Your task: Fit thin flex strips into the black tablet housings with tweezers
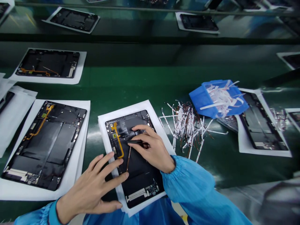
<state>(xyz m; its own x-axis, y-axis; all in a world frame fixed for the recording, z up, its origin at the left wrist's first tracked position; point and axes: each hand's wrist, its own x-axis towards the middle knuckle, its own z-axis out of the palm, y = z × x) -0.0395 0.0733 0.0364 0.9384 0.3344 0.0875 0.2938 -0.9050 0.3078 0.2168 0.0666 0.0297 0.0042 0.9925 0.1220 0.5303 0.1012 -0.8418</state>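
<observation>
In front of me an opened tablet housing [145, 168] lies on white foam sheets [102, 128]. An orange flex cable [120, 147] runs along its left side. My left hand [99, 181] has its fingers spread over the housing's left edge, fingertips near the orange cable and a thin brown strip cable [128, 159]. Closed around dark tweezers [136, 142], my right hand [152, 145] rests over the housing's upper middle. The tweezer tip is by the strip's upper end; whether it grips the strip I cannot tell.
Right of the housing is a heap of thin white and brown strips [187, 125]. Behind it a blue bin [199, 98] holds white strips. Another tablet housing [47, 147] lies left on white sheets, one [260, 122] at right, and one [49, 62] farther back on the green surface [131, 81].
</observation>
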